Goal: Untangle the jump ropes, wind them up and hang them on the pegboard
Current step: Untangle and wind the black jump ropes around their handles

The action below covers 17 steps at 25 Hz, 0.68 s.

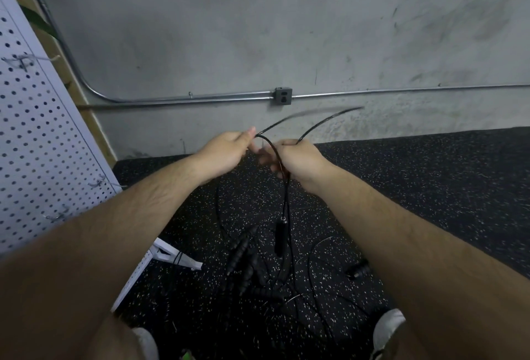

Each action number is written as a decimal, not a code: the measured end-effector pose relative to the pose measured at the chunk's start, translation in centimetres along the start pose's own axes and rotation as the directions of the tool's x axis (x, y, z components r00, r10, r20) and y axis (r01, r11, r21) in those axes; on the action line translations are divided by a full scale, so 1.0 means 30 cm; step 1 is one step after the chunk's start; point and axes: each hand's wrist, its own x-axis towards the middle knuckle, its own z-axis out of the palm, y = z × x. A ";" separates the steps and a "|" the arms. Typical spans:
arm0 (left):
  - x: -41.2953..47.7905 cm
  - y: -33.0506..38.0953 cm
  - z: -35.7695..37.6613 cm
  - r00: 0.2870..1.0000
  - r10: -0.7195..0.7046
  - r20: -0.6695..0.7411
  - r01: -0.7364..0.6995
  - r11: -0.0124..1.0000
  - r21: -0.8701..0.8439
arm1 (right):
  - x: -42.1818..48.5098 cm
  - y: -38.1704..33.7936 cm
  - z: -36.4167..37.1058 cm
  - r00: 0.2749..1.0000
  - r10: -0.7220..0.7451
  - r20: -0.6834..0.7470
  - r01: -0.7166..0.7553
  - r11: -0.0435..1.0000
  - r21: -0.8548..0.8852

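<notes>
Black thin rope (286,196) is held up in front of the person by both hands. The left hand (226,150) pinches it between the thumb and a fingertip. The right hand (298,158) is just beside it, with its fingers curled round the same rope. Between the two hands the rope makes a small bend. Two bits of rope stick out past the hands toward the grey wall (229,29), and they look blurry. Under the right hand the rope hangs straight down, and a black handle (278,237) hangs on it over the floor (430,187).

More jump ropes lie in a messy pile (249,270) on the dark speckled floor, right below the hands. Bumpy black handles and thin loops are all mixed up there. One more black handle end (358,270) lies a little to the right of the pile.

On the left stands the white pegboard (34,130), full of small holes, with metal hooks (21,61) on it. A silver pipe (186,98) runs along the wall. The tips of two pale shoes (388,328) show at the bottom
</notes>
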 end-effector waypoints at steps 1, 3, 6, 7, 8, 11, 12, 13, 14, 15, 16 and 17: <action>0.009 0.006 -0.013 0.994 0.005 -0.109 0.001 0.999 0.055 | -0.002 -0.005 -0.011 0.997 0.066 -0.047 -0.067 0.998 -0.018; 0.020 0.016 -0.035 0.974 0.047 -0.223 -0.015 0.990 0.140 | -0.014 -0.016 -0.041 0.972 0.170 -0.164 -0.182 0.981 -0.063; 0.027 0.016 -0.047 0.960 0.127 -0.248 -0.081 0.979 0.189 | -0.076 -0.058 -0.092 0.954 0.245 -0.172 -0.293 0.881 -0.372; 0.027 0.019 -0.045 0.958 0.147 -0.247 -0.105 0.979 0.176 | -0.090 -0.068 -0.097 0.962 0.193 -0.191 -0.270 0.760 -0.591; 0.025 0.031 -0.040 0.956 0.163 -0.243 -0.127 0.979 0.160 | -0.095 -0.072 -0.092 0.978 0.060 -0.202 -0.191 0.651 -0.734; 0.019 0.070 -0.012 0.952 0.213 -0.220 -0.191 0.975 0.117 | -0.095 -0.064 -0.030 0.972 -0.232 0.025 0.201 0.777 -0.597; 0.013 0.078 -0.002 0.950 0.211 -0.232 -0.197 0.977 0.084 | -0.087 -0.050 -0.003 0.967 -0.215 0.138 0.255 0.819 -0.514; 0.012 0.079 0.001 0.945 0.189 -0.268 -0.189 0.982 0.028 | -0.079 -0.031 0.014 0.959 -0.168 0.230 0.262 0.836 -0.482; 0.013 0.075 -0.005 0.934 0.143 -0.327 -0.172 0.983 -0.060 | -0.063 -0.003 0.016 0.953 -0.122 0.276 0.248 0.839 -0.485; 0.020 0.066 -0.020 0.913 0.068 -0.402 -0.151 0.973 -0.177 | -0.051 0.020 0.009 0.952 -0.093 0.290 0.231 0.842 -0.487; 0.031 0.048 -0.044 0.879 -0.026 -0.477 -0.136 0.944 -0.301 | -0.041 0.039 -0.013 0.958 -0.053 0.282 0.193 0.847 -0.495; 0.042 0.025 -0.070 0.830 -0.131 -0.542 -0.118 0.908 -0.401 | -0.034 0.052 -0.038 0.965 -0.002 0.262 0.141 0.846 -0.514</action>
